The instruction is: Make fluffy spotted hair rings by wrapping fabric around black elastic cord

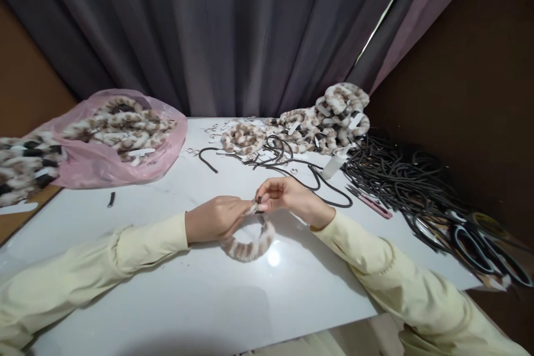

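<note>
A brown-and-white furry ring (250,249) hangs from my two hands just over the table, its lower curve near the white top. My left hand (219,217) is closed, pinching the upper end of the fur band. Opposite it, my right hand (287,197) is closed too, its thumb and fingertips on a short black piece (259,200) at the band's end. The two hands meet at this spot. Whether the black piece is joined to the fur is hidden by my fingers.
A pink plastic bag (167,161) of furry rings stands at the left. More furry rings (342,114) are heaped at the back. Black cords (396,172), scissors (471,250), pink tweezers (375,207) and a white bottle (334,164) lie at the right. A short black piece (111,199) lies left.
</note>
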The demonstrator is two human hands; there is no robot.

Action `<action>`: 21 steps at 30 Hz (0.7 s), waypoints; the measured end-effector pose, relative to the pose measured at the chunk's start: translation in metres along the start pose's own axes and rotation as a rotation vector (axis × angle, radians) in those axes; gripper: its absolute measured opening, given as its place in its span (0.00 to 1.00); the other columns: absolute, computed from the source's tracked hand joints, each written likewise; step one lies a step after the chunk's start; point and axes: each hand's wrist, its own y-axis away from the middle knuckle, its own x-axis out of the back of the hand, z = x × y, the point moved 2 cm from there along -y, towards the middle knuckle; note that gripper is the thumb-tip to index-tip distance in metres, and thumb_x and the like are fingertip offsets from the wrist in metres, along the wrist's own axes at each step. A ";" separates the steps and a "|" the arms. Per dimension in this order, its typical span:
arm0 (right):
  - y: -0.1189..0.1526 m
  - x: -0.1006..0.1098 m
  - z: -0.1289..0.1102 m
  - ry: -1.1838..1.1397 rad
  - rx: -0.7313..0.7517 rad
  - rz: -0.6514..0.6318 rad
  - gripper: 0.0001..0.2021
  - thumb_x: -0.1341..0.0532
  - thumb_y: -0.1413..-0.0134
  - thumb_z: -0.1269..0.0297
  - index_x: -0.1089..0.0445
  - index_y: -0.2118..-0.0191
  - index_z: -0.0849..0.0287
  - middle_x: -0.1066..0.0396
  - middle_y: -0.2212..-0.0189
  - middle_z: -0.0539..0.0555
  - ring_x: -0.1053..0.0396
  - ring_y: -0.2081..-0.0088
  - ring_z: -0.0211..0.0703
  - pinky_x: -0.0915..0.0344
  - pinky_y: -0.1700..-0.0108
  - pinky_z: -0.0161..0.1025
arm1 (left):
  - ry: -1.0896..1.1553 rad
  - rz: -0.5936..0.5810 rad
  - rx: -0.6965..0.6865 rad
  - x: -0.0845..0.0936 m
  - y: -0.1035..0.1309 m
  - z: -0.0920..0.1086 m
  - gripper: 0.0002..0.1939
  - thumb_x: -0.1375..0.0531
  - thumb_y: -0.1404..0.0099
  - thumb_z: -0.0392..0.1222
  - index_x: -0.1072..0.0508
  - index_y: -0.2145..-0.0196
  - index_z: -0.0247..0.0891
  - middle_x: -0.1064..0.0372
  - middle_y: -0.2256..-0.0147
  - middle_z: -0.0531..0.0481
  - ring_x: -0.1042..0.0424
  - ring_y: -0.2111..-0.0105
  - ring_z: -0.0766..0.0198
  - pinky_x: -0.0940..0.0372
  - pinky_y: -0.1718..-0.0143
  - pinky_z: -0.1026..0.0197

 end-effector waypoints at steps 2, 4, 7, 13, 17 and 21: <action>0.000 0.001 0.001 -0.016 -0.079 -0.046 0.12 0.32 0.71 0.75 0.32 0.73 0.66 0.30 0.79 0.49 0.32 0.75 0.32 0.35 0.68 0.31 | -0.130 0.018 -0.149 0.001 -0.001 0.001 0.10 0.57 0.36 0.30 0.37 0.63 0.31 0.34 0.79 0.48 0.35 0.79 0.63 0.40 0.76 0.62; 0.001 0.001 0.001 0.005 -0.138 -0.074 0.13 0.32 0.71 0.75 0.31 0.72 0.67 0.30 0.79 0.49 0.33 0.76 0.31 0.37 0.70 0.30 | -0.218 0.021 -0.261 0.002 -0.002 0.002 0.10 0.56 0.36 0.28 0.37 0.63 0.30 0.35 0.80 0.48 0.36 0.80 0.62 0.40 0.76 0.61; 0.003 -0.001 -0.001 0.051 -0.186 -0.115 0.12 0.32 0.71 0.75 0.30 0.72 0.67 0.31 0.80 0.48 0.34 0.77 0.31 0.38 0.71 0.30 | -0.281 0.029 -0.345 0.003 -0.004 0.004 0.09 0.55 0.37 0.29 0.37 0.63 0.29 0.36 0.81 0.49 0.37 0.81 0.63 0.40 0.78 0.60; 0.005 -0.003 -0.003 0.105 -0.214 -0.180 0.12 0.33 0.71 0.75 0.30 0.72 0.66 0.31 0.81 0.48 0.35 0.77 0.31 0.40 0.72 0.29 | -0.372 0.031 -0.447 0.004 -0.005 0.006 0.08 0.53 0.38 0.30 0.35 0.65 0.31 0.39 0.82 0.51 0.40 0.83 0.65 0.43 0.81 0.62; 0.009 -0.007 -0.006 0.176 -0.269 -0.251 0.12 0.34 0.70 0.73 0.29 0.71 0.66 0.32 0.83 0.47 0.40 0.82 0.29 0.48 0.83 0.27 | -0.393 0.032 -0.518 0.008 -0.007 0.006 0.10 0.54 0.37 0.30 0.34 0.65 0.33 0.38 0.82 0.51 0.40 0.83 0.66 0.43 0.81 0.62; 0.013 -0.011 -0.012 0.242 -0.243 -0.185 0.09 0.35 0.67 0.71 0.29 0.73 0.67 0.35 0.87 0.47 0.39 0.84 0.32 0.45 0.83 0.29 | -0.426 0.038 -0.513 0.011 -0.008 0.004 0.09 0.53 0.36 0.31 0.34 0.64 0.33 0.36 0.81 0.51 0.38 0.82 0.66 0.43 0.80 0.63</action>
